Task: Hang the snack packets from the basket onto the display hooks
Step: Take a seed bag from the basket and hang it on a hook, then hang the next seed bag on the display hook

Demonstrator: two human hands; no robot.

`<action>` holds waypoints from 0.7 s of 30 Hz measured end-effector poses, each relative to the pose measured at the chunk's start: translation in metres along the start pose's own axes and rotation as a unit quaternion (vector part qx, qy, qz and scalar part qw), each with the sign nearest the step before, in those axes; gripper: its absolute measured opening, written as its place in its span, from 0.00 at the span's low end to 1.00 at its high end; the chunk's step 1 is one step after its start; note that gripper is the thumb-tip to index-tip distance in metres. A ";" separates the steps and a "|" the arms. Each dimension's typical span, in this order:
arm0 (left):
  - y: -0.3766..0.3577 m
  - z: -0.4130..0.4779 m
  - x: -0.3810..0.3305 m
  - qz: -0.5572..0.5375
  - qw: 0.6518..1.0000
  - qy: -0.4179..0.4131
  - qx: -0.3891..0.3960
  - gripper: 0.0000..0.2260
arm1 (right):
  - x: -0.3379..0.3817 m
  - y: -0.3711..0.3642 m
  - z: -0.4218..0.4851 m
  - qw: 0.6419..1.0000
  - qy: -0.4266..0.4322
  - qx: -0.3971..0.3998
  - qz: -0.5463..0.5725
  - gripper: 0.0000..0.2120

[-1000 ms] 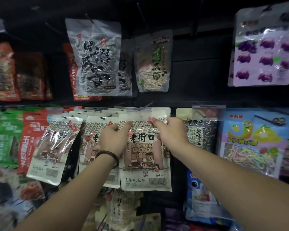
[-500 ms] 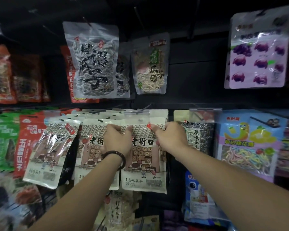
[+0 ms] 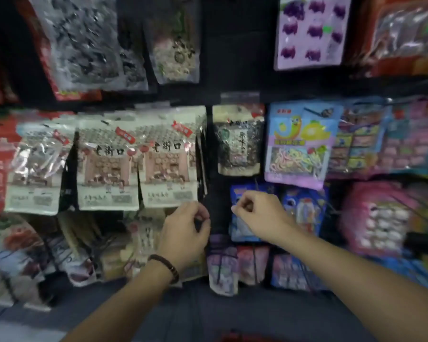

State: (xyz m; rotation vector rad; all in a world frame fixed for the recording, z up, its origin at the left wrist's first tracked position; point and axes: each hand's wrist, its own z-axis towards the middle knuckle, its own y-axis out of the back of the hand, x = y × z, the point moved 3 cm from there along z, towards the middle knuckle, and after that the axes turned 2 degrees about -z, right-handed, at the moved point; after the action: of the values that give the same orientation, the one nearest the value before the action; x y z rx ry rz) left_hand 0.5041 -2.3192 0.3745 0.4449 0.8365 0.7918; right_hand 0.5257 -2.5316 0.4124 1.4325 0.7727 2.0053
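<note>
Lilac pack hangs upper right; blue-and-yellow pack below it; dark panel behind.
</note>
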 end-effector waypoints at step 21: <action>-0.334 -0.300 0.071 0.155 0.768 0.156 0.601 0.40 | -0.362 -0.229 -0.327 0.809 -0.508 0.181 0.233 0.04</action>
State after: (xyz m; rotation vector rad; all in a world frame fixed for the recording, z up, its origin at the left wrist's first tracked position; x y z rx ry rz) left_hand 0.4431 -2.4625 -0.0521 1.6664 1.5794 0.5323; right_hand 0.3391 -2.6794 -0.0704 2.7435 0.3060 1.0210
